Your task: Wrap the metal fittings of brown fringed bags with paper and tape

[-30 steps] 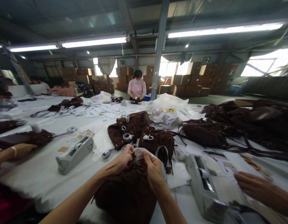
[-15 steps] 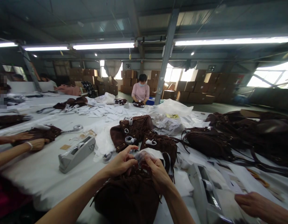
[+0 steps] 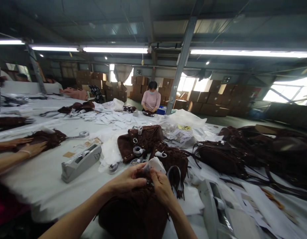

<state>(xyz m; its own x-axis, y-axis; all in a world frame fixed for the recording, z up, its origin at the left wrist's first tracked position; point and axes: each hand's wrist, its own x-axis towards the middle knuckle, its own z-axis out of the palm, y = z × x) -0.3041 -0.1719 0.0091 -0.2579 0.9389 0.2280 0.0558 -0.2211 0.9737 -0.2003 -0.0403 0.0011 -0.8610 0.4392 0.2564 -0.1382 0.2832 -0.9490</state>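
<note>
A dark brown fringed bag lies on the table right in front of me. Above its top edge, my left hand and my right hand both pinch a piece of thin white wrapping paper. The fingers of the two hands nearly meet around it, and whatever the paper covers is hidden. Just beyond my hands lie two more brown fringed bags, one on the left and one on the right, with white wrapping on their metal fittings.
Grey tape dispensers stand at left and right. Dark bags are heaped at right. A co-worker's hands rest on another bag at left; a person works across the table. White slips are scattered at the back.
My hands have drawn closer together around the white paper, which now stands more upright. The other person's hand at lower right is gone from view. The co-worker's hands at left lie flatter.
</note>
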